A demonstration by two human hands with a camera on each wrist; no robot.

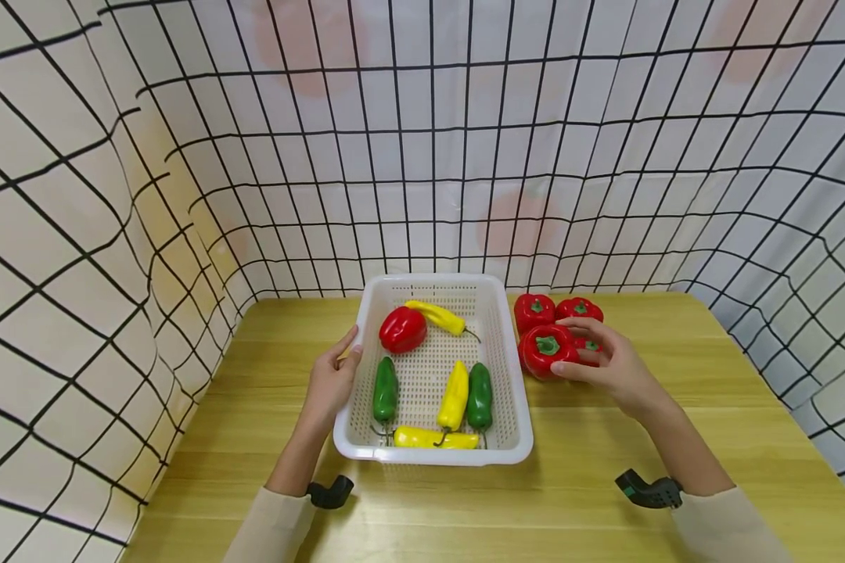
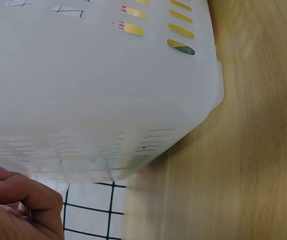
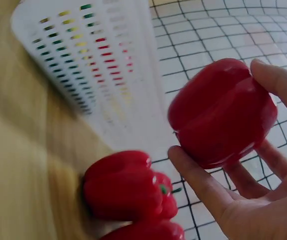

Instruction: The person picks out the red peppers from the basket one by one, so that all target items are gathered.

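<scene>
In the head view my left hand [image 1: 332, 379] grips the left rim of a white perforated plastic basket [image 1: 519, 451]. The left wrist view shows curled fingers [image 2: 33, 197] beside the basket's wall [image 2: 83, 90]. My right hand [image 1: 616, 367] holds a red bell pepper [image 1: 542, 361] between thumb and fingers, right of the basket. From the right wrist, that pepper [image 3: 223, 112] appears raised off the table, with other red bell peppers [image 3: 121, 185] below it. Inside the basket lie one red bell pepper [image 1: 403, 329], two green peppers [image 1: 385, 391] and three yellow peppers [image 1: 454, 399].
More red bell peppers [image 1: 533, 313] stand on the wooden table [image 1: 605, 508] against the basket's right side, partly hidden by the right hand and held pepper. A white backdrop with a black grid [image 1: 451, 156] encloses the table's back and sides.
</scene>
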